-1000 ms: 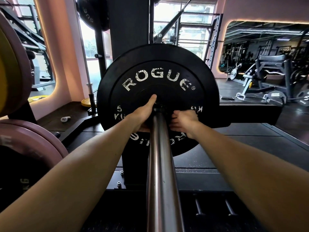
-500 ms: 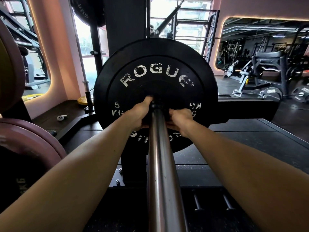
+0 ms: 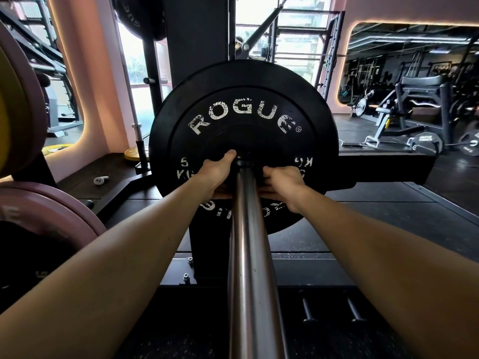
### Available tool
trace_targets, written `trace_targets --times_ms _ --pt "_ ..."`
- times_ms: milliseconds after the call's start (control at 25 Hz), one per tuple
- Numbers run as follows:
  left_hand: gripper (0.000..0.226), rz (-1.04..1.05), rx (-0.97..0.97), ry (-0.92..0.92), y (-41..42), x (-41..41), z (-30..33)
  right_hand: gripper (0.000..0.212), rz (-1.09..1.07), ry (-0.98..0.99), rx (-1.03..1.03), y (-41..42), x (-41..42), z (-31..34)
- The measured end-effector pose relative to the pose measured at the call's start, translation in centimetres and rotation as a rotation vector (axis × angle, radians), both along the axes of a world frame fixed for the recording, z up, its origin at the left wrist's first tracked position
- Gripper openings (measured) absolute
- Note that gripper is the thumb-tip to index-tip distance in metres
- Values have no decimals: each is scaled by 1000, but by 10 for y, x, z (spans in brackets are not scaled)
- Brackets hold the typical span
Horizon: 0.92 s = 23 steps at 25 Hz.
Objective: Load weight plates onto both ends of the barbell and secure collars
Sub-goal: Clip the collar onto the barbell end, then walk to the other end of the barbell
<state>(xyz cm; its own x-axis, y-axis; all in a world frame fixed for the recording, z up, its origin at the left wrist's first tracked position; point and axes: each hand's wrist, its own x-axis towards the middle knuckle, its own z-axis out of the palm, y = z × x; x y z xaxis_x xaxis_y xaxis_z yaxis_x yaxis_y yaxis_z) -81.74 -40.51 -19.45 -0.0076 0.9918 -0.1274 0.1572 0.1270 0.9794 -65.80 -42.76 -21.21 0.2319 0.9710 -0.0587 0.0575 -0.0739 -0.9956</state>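
A black Rogue 5 kg bumper plate (image 3: 243,110) sits upright on the steel barbell sleeve (image 3: 250,255), which runs from under my head straight to its hub. A black collar (image 3: 246,161) rings the sleeve right against the plate. My left hand (image 3: 216,174) holds the collar from the left with its thumb lying up the plate's face; its fingers are hidden under the sleeve. My right hand (image 3: 283,182) grips the collar from the right with curled fingers.
Pink plates (image 3: 51,218) and a yellow-faced one (image 3: 15,104) stand on storage at the left. The black rack upright (image 3: 197,35) rises behind the plate. A small white object (image 3: 100,180) and a yellow plate (image 3: 136,153) lie on the platform. Gym machines (image 3: 420,99) fill the right background.
Both hands stay at the plate's hub on the collar with only slight shifts. The view has drifted a little, so the plate sits slightly higher in the frame.
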Motion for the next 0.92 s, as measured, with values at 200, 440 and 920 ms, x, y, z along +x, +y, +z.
trace_targets --times_ms 200,440,920 --pt "34 12 -30 108 -62 -8 -13 20 190 -248 -12 -56 14 8" --pt "27 65 -166 222 -143 -15 -5 28 302 -455 -136 -144 33 37" --pt "37 -260 -798 760 -412 -20 57 36 959 -804 -860 -392 64 88"
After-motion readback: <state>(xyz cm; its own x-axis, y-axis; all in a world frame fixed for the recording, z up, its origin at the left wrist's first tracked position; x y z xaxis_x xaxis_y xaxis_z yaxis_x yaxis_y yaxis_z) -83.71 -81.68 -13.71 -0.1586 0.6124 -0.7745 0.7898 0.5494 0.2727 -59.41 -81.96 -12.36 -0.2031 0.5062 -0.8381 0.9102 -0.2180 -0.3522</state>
